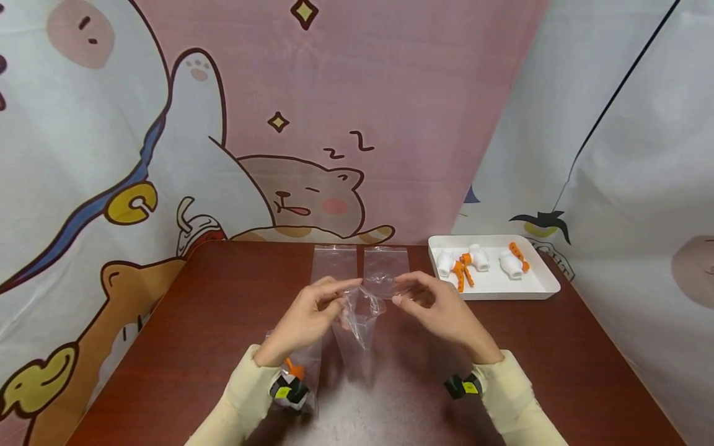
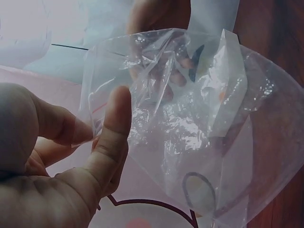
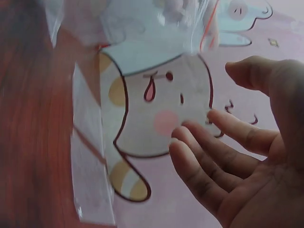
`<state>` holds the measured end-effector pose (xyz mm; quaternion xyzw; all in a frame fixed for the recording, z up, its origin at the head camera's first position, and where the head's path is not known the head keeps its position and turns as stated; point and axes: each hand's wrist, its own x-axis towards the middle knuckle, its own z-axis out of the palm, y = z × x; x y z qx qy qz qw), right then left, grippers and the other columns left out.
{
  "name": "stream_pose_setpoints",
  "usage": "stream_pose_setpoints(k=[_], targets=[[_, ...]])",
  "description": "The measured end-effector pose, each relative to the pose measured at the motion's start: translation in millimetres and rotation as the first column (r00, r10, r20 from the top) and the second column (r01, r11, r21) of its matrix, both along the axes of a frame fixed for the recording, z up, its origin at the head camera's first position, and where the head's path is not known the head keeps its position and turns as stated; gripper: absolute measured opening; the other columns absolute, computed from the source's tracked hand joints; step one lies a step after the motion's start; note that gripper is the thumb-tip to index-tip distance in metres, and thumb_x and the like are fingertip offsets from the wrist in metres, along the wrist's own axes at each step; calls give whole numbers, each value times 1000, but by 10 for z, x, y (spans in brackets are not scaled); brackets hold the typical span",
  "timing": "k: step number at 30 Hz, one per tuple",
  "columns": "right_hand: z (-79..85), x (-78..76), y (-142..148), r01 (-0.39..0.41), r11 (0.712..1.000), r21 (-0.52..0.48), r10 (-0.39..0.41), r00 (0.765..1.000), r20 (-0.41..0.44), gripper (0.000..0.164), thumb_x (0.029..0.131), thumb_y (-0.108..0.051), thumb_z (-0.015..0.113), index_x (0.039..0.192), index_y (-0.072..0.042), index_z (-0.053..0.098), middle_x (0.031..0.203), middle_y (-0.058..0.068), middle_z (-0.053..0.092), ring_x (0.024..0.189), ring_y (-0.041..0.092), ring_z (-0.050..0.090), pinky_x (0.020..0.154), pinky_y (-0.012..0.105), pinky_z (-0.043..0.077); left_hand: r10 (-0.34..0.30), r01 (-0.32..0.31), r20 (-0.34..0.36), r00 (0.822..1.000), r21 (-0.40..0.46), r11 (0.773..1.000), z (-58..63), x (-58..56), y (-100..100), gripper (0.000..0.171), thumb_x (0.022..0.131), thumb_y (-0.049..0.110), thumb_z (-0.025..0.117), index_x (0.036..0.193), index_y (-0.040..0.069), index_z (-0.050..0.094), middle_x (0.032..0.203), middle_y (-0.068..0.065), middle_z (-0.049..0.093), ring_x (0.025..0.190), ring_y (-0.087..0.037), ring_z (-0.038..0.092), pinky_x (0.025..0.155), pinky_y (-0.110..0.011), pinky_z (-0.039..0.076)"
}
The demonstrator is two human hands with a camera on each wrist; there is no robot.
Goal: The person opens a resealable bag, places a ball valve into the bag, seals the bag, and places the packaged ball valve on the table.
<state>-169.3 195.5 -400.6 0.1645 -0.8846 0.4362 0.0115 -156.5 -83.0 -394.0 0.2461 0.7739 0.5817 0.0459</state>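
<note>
My left hand (image 1: 312, 316) pinches the rim of a clear plastic zip bag (image 1: 357, 337) between thumb and fingers. The bag hangs over the table with its mouth spread wide, as the left wrist view shows (image 2: 185, 128). To its right, my right hand (image 1: 443, 313) is held with loosely bent fingers apart and nothing between them. In the right wrist view that hand (image 3: 251, 166) has its thumb well away from the fingertips, and the bag (image 3: 156, 23) is at the top. Beneath my left wrist lies a clear bag (image 1: 312, 365) with a white and orange part inside.
Two flat clear bags (image 1: 334, 260) lie side by side at the table's back edge. At the back right, a white tray (image 1: 515, 295) holds white plastic ball valves (image 1: 478, 257) with orange handles. A cartoon-printed cloth (image 1: 424, 93) hangs behind the brown table (image 1: 558, 371).
</note>
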Motion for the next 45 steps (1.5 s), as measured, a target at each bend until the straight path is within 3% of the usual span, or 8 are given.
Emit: stream_pose_setpoints(k=[3,9,17,24,33,40,45], targets=[[-20,-79,110,12,999,32,-11,999,-34,45,92,-42,77,131,-25,64,113,-1,73,97,14,70,87,37,58,14,-14,-12,1000,-16,1000,-8,-10,-11,44,103,1,54,141,21,63,94,-15,58,71,-18,69,64,-25,54],[-37,-230,314,52,994,96,-48,998,-47,60,92,-45,76,143,-21,56,129,6,68,114,29,68,97,50,56,38,-40,-43,998,-54,998,-7,-26,-29,45,102,-1,55,141,21,63,91,-12,59,70,-15,68,61,-22,47],[-93,-501,583,105,964,244,-91,994,-67,72,94,-47,71,153,-14,45,155,17,48,128,46,59,104,60,49,48,-51,-35,998,-69,996,16,-47,-44,46,102,1,55,142,23,62,92,-11,60,70,-19,68,56,-21,43],[-166,-777,797,135,938,320,-141,990,-4,78,95,-48,69,156,-10,38,155,24,44,134,45,52,109,63,44,50,-52,-35,998,-64,997,-6,-81,-47,46,102,0,56,142,21,62,93,-13,59,69,-17,68,55,-22,45],[-339,-1112,972,175,916,361,-214,974,72,76,99,-43,63,156,-1,34,154,30,43,134,48,52,108,62,46,58,-61,-43,997,-70,996,-28,-126,-51,45,101,-1,56,142,18,62,92,-11,60,70,-15,67,59,-22,47],[-453,-1282,1035,198,899,390,-273,951,147,75,102,-43,56,155,5,32,149,35,46,134,47,52,109,60,46,57,-62,-57,997,-83,995,-41,-143,-69,45,101,0,56,142,17,62,91,-9,60,69,-14,67,57,-21,44],[-482,-1345,1025,202,877,436,-286,949,135,72,102,-42,54,149,11,39,140,36,54,128,49,55,107,59,47,62,-67,-53,997,-98,993,-50,-155,-75,45,101,0,56,142,18,62,91,-9,60,69,-14,66,55,-21,42]])
